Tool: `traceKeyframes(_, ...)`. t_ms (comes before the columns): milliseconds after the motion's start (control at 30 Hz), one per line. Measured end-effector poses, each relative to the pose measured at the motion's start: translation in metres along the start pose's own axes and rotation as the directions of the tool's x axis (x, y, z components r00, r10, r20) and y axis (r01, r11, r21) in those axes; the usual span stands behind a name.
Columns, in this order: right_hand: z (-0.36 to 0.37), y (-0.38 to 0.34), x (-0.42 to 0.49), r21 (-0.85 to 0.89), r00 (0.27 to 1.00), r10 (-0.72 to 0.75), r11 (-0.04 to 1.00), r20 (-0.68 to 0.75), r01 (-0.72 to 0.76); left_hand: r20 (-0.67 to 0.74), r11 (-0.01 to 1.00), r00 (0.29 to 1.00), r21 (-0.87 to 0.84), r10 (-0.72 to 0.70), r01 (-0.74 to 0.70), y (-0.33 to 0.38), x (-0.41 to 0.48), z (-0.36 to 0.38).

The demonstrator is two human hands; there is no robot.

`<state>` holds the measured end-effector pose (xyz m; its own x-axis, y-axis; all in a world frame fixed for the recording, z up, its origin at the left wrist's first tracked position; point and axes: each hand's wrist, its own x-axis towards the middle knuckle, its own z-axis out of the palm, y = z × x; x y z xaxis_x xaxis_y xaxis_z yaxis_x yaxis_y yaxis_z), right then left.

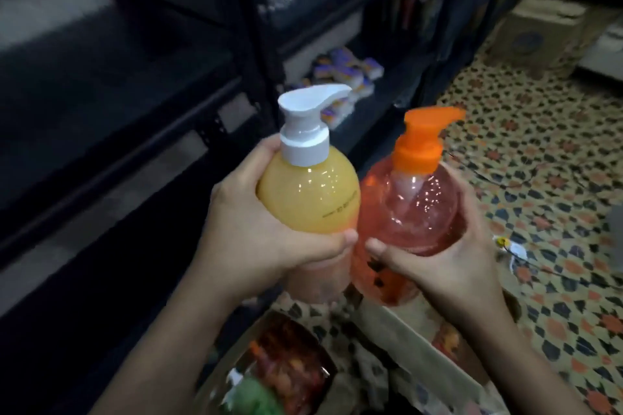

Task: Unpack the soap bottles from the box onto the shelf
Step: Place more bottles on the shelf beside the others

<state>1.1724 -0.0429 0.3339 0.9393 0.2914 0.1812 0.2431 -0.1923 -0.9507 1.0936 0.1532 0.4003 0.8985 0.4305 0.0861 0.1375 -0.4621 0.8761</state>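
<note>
My left hand [251, 229] grips a yellow soap bottle [313, 202] with a white pump top, held upright in the middle of the view. Right beside it, touching, my right hand [448, 263] grips an orange soap bottle [414, 212] with an orange pump. Both bottles hang above the open cardboard box [418, 344] at the bottom, where more bottles [290, 357] in red and green show. The dark metal shelf [118, 94] stands to the left and behind the bottles.
Small purple and white packets [340, 74] lie on a low shelf further back. Another cardboard box [539, 34] stands at the upper right on the patterned tile floor [539, 178]. A thin cable and a small white object [512, 249] lie on the floor to the right.
</note>
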Motion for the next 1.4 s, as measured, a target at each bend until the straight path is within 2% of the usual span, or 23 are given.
traceKeyframes(167,0.053,-0.117,-0.007,0.167,0.965,-0.211,0.969,0.158,0.184,-0.273,0.998,0.96,0.04,0.064,-0.055,0.043,-0.053,-0.117)
traceKeyframes(333,0.113,-0.203,-0.009,0.32,0.859,-0.428,0.886,0.281,0.337,-0.507,0.994,0.856,0.092,0.1,-0.062,0.071,-0.1,-0.208)
traceKeyframes(467,0.163,-0.254,-0.013,0.42,0.762,-0.531,0.827,0.369,0.373,-0.655,0.992,0.749,0.118,0.104,-0.034,0.079,-0.132,-0.262)
traceKeyframes(667,0.239,-0.309,-0.027,0.508,0.669,-0.575,0.797,0.471,0.327,-0.824,0.983,0.558,0.166,0.097,0.075,0.069,-0.161,-0.326)
traceKeyframes(733,0.261,-0.318,-0.033,0.539,0.65,-0.567,0.796,0.507,0.274,-0.856,0.975,0.508,0.186,0.102,0.118,0.061,-0.165,-0.343)
traceKeyframes(900,0.308,-0.332,-0.037,0.544,0.624,-0.538,0.813,0.567,0.207,-0.887,0.963,0.447,0.207,0.112,0.171,0.04,-0.165,-0.376)
traceKeyframes(1033,0.335,-0.336,-0.037,0.522,0.621,-0.521,0.828,0.586,0.204,-0.915,0.956,0.39,0.2,0.104,0.213,0.031,-0.161,-0.392)
traceKeyframes(1400,0.368,-0.334,-0.033,0.495,0.64,-0.493,0.847,0.589,0.196,-0.936,0.955,0.343,0.169,0.078,0.244,0.016,-0.149,-0.423)
